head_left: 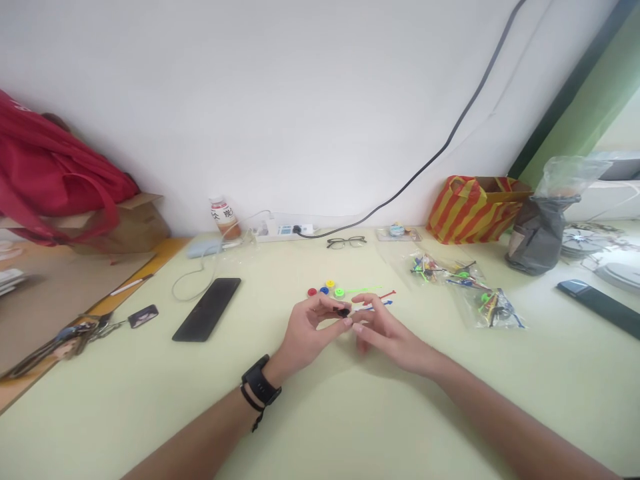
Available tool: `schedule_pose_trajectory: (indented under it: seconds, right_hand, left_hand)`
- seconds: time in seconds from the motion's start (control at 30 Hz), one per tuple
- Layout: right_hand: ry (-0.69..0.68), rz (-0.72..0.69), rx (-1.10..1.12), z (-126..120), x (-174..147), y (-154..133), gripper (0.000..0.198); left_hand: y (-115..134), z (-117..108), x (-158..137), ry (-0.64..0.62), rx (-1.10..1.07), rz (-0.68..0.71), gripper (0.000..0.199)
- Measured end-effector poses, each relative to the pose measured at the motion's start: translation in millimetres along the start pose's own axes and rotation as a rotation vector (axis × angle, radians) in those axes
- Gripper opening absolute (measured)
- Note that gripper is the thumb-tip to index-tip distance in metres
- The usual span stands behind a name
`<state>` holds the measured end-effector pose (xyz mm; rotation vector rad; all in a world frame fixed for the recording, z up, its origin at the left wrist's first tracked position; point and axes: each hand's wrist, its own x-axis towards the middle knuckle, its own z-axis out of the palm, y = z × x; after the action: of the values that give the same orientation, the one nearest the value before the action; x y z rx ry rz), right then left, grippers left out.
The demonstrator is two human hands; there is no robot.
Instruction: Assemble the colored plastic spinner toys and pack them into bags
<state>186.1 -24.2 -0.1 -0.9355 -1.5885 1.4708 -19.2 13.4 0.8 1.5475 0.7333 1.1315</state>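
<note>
Between the thumb and fingers of my left hand (311,331) is a small black plastic piece (343,312). My right hand (387,337) meets it at the fingertips, thumb and index finger pinched close to the piece; whether they grip part of it is hidden. Just beyond my hands lie small round pieces: red (312,292), blue (324,291), yellow (330,284) and green (339,293). A thin green stick (367,289), a red arrow-like stick (387,295) and a blue arrow-like stick (383,305) lie partly behind my right fingers.
Clear bags of colourful parts (493,309) lie to the right. A black phone (207,310) and keys (85,331) are on the left. Eyeglasses (347,243), a power strip (285,230) and a bottle (225,217) stand along the wall. A striped bag (473,210) sits at back right.
</note>
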Motion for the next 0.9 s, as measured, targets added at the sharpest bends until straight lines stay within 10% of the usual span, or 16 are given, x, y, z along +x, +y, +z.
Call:
schedule_pose_trajectory:
  seconds: [0.5, 0.9]
  right_hand:
    - [0.171, -0.071, -0.065, -9.1, 2.3, -4.0, 0.031]
    - [0.207, -0.084, -0.078, -11.0, 1.9, -7.5, 0.029]
  left_hand:
    - [-5.9, -4.6, -3.0, -0.092, 0.27, 0.048, 0.015]
    - [3.7, 1.1, -2.6, -0.254, -0.032, -0.054, 0.016]
